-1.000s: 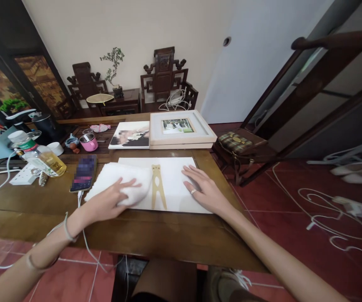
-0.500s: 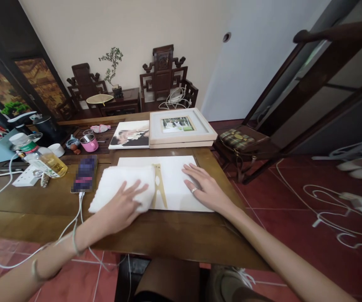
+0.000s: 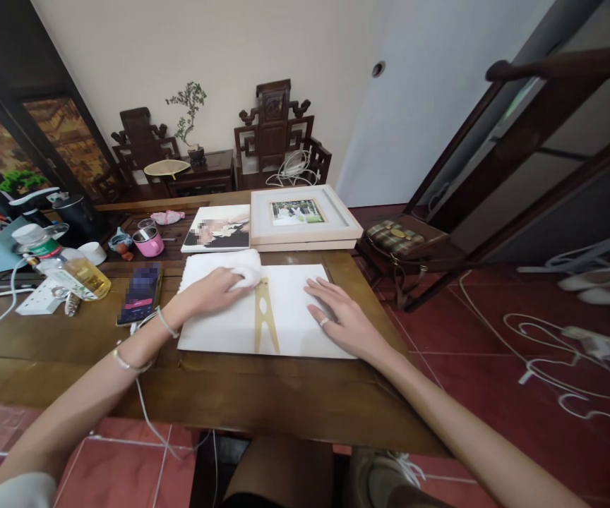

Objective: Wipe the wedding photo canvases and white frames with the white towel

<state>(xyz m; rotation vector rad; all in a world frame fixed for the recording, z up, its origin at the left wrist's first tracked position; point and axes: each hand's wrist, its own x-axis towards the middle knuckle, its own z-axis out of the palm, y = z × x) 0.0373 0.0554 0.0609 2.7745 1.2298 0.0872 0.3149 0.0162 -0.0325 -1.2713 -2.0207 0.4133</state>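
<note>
A white cloth (image 3: 202, 267) lies bunched over the far left part of a flat white board (image 3: 299, 331). My left hand (image 3: 217, 289) presses down on the cloth, its fingers gathered into the folds. Flat on the right part of the board rests my right hand (image 3: 339, 314), fingers stretched out, a ring on one of them. Between the two hands a tan A-shaped strip (image 3: 265, 317) lies along the middle of the board. The board sits on the wooden table (image 3: 294, 395) near its front edge.
Behind the board stand a framed photo (image 3: 305, 229) and a photo panel (image 3: 204, 243). To the left are a phone (image 3: 140, 293), a pink cup (image 3: 149, 240), a bottle (image 3: 77, 271) and a power strip (image 3: 40, 298). White cables hang over the front edge.
My left hand has moved the cloth away from me, uncovering the board's near left part. Its fingers went from spread to closed on the cloth. My right hand stays put.
</note>
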